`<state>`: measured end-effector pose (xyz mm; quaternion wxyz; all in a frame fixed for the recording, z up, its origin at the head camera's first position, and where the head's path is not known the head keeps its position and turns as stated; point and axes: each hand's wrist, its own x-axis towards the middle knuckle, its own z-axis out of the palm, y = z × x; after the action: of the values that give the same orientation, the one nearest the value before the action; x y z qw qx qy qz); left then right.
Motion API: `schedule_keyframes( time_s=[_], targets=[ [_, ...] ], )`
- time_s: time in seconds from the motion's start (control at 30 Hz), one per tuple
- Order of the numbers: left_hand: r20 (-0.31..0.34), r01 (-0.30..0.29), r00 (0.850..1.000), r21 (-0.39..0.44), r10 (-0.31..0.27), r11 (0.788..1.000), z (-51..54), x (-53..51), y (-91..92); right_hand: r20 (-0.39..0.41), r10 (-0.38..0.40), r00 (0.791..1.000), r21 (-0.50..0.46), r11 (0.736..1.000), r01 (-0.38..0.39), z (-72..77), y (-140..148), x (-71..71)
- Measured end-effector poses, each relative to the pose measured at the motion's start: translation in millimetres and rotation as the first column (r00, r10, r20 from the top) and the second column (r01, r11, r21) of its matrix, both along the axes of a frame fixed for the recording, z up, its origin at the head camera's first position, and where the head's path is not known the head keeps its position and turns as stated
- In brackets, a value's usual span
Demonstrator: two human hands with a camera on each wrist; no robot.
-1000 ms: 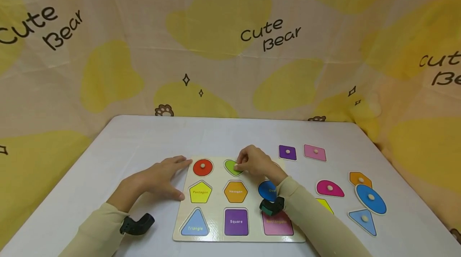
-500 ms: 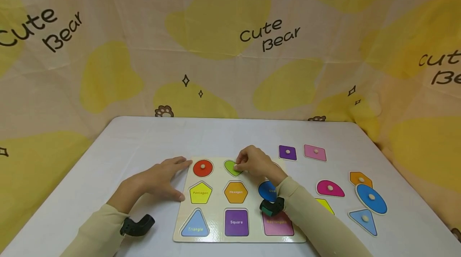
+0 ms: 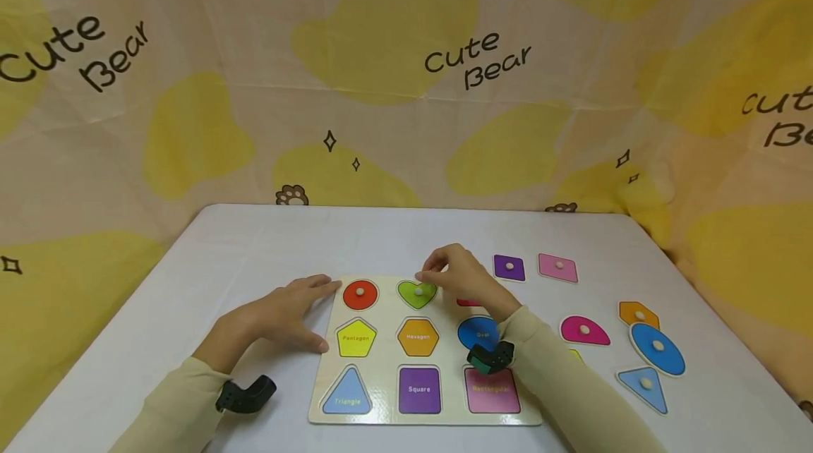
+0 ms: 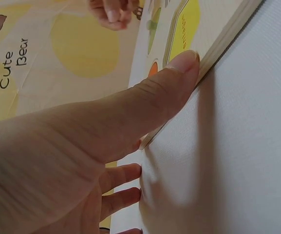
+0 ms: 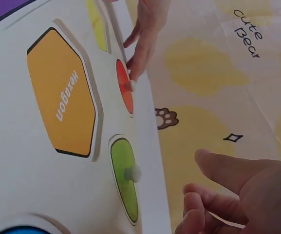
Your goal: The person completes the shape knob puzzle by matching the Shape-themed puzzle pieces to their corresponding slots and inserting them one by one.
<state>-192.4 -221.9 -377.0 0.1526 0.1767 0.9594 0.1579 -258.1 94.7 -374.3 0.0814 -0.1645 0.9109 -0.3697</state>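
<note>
A shape puzzle board (image 3: pixel 386 361) lies on the white table. Its heart recess holds the green heart piece (image 3: pixel 416 300), its knob uncovered. Just above and right of the heart is my right hand (image 3: pixel 462 276); in the right wrist view its thumb (image 5: pixel 228 168) and fingers are apart from the knob, with nothing between them. My left hand (image 3: pixel 279 315) spans the board's left edge, fingers spread. In the left wrist view the left thumb (image 4: pixel 179 73) rests on the edge beside the pentagon. A red circle piece (image 3: pixel 360 301) sits in the top left recess.
Right of the board lie loose knobbed pieces: purple square (image 3: pixel 509 274), pink rectangle (image 3: pixel 557 274), magenta semicircle (image 3: pixel 579 334), orange hexagon (image 3: pixel 630 313), blue oval (image 3: pixel 667 358) overlapping the hexagon, and blue triangle (image 3: pixel 635 379). A yellow piece is mostly hidden by my right sleeve (image 3: pixel 565 382).
My right hand has let go of the green heart's knob and moved slightly up and right, uncovering the heart. The left hand stays at the board's edge.
</note>
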Motion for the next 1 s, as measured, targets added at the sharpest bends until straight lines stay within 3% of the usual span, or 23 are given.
schedule_keyframes(
  time_s=[0.2, 0.37, 0.63, 0.8, 1.0],
  targets=[
    [0.001, -0.007, 1.0, -0.01, 0.007, 1.0, 1.1, 0.5, 0.3, -0.053, -0.025, 0.998, -0.01, 1.0, 0.024, 7.3, 28, 4.4],
    [0.003, -0.023, 1.0, -0.008, 0.023, 1.0, 2.3, 2.4, -1.0, -0.114, 0.043, 0.993, -0.001, 0.999, -0.044, 10.3, 56, 8.4],
    [0.015, -0.015, 1.0, 0.0, 0.015, 1.0, -1.6, 2.0, 0.8, -0.063, 0.071, 0.996, 0.017, 0.997, -0.07, 14.8, 106, 24.8],
    [0.017, -0.019, 1.0, -0.006, 0.019, 1.0, -2.4, 1.6, 1.3, -0.077, 0.044, 0.996, 0.055, 0.998, -0.04, 17.4, 133, 34.2],
    [0.015, -0.022, 1.0, -0.015, 0.022, 1.0, -1.7, 1.0, 1.7, -0.083, 0.044, 0.996, 0.073, 0.997, -0.038, 18.4, 160, 34.6]
  ],
)
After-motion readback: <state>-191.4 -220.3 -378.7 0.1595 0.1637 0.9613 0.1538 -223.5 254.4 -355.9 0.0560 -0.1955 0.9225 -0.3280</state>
